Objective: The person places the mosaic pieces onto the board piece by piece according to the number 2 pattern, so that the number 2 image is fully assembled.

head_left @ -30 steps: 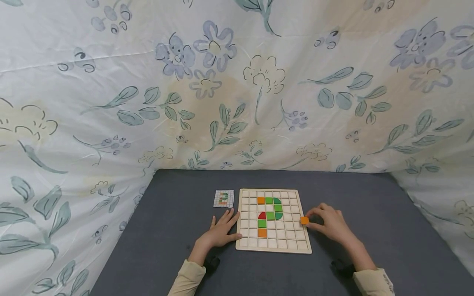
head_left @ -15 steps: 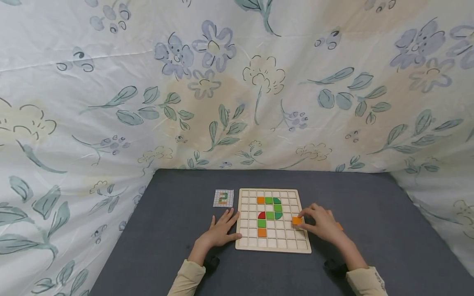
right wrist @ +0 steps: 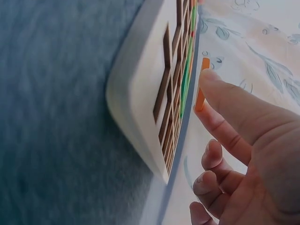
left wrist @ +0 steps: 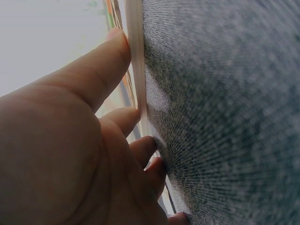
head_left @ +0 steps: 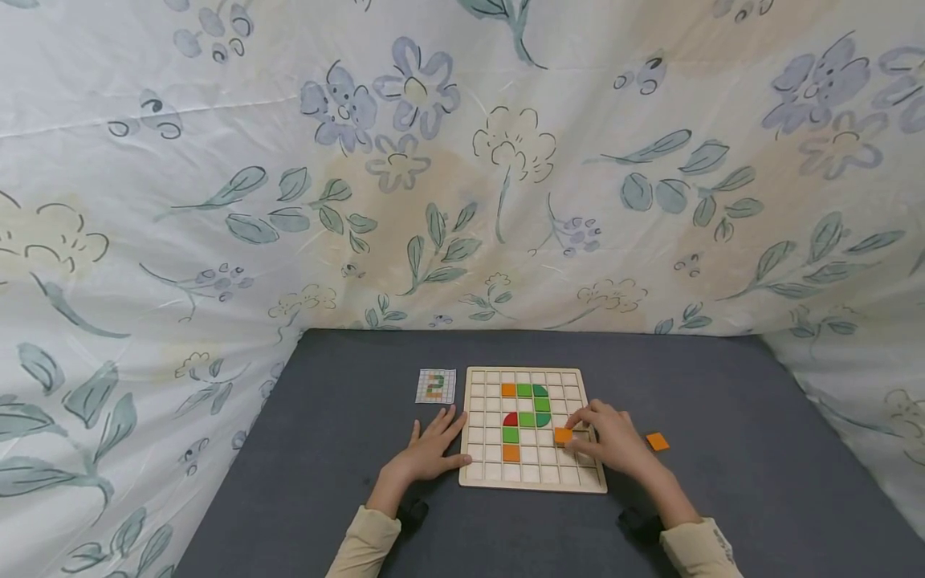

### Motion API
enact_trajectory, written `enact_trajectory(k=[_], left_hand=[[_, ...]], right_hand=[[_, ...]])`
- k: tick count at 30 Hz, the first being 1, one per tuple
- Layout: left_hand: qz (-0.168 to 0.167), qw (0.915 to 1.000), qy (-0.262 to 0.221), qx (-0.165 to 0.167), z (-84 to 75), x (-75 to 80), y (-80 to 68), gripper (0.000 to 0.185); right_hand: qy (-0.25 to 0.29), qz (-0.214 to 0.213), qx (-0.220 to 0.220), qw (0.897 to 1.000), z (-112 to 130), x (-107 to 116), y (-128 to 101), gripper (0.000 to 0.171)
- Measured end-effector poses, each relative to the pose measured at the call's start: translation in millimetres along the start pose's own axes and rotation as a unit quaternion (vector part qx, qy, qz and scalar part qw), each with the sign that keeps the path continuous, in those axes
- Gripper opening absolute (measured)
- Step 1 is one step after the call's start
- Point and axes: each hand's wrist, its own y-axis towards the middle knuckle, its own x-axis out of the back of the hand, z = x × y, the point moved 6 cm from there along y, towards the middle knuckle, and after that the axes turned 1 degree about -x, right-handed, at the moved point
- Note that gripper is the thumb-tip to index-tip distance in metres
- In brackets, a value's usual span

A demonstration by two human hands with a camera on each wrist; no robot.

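The right hand point(head_left: 610, 441) is pinching an orange tile point(head_left: 562, 436) by its edges between thumb and fingertips, holding it just over the board point(head_left: 477, 474), right of the green pieces. The left hand point(head_left: 429, 453) is lying flat and open on the surface point(head_left: 723, 498), fingers touching the board's left edge. The tile looks light, stiff and smooth, so a fingertip pinch on opposite sides should suit it. Another orange tile point(head_left: 657, 441) is lying right of the board, a card point(head_left: 437, 386) to its left.
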Motion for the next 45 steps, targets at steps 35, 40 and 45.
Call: enact_trajectory(k=[35,40,45], left_hand=[[0.0,1.0,0.002,-0.008,0.4,1.0,0.0,0.076],[-0.001,0.9999,0.002,-0.01,-1.7,2.0,-0.2,0.075],[-0.001,0.9999,0.003,-0.012,-2.8,2.4,-0.1,0.075]], right_hand=[[0.007,0.042,0.05,0.998,42.7,-30.9,9.2,0.02],[0.009,0.046,0.046,0.998,46.8,-30.4,10.1,0.021],[0.006,0.05,0.038,0.998,47.9,-31.0,10.6,0.023]])
